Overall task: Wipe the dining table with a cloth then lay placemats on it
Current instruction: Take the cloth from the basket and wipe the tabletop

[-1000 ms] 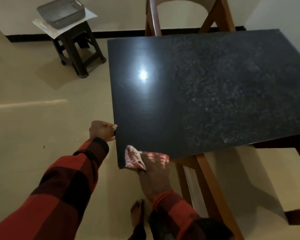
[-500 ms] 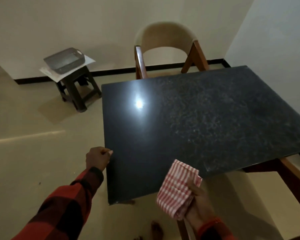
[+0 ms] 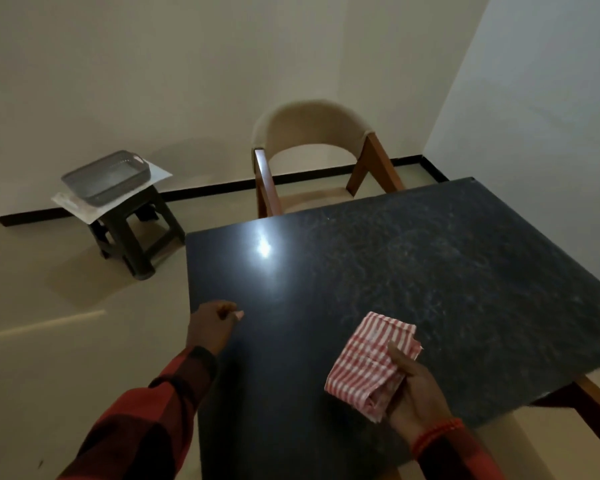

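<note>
the folded striped cloth (image 3: 371,362) lay in the right hand (image 3: 417,386) above the table's (image 3: 430,271) near right part, thumb (image 3: 397,356) pinning it on top. the left hand (image 3: 211,325), fingers curled, held nothing at the near left edge.

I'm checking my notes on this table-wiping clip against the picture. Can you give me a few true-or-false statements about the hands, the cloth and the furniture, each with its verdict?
1. The right hand holds a red-and-white striped cloth. True.
2. Placemats already lie on the dark table. False: none lies on it.
3. A grey basket sits on the small dark stool. True.
4. The left hand grips the cloth. False: it is at the table's left edge, apart from the cloth.
5. The chair stands at the table's far side. True.
</note>
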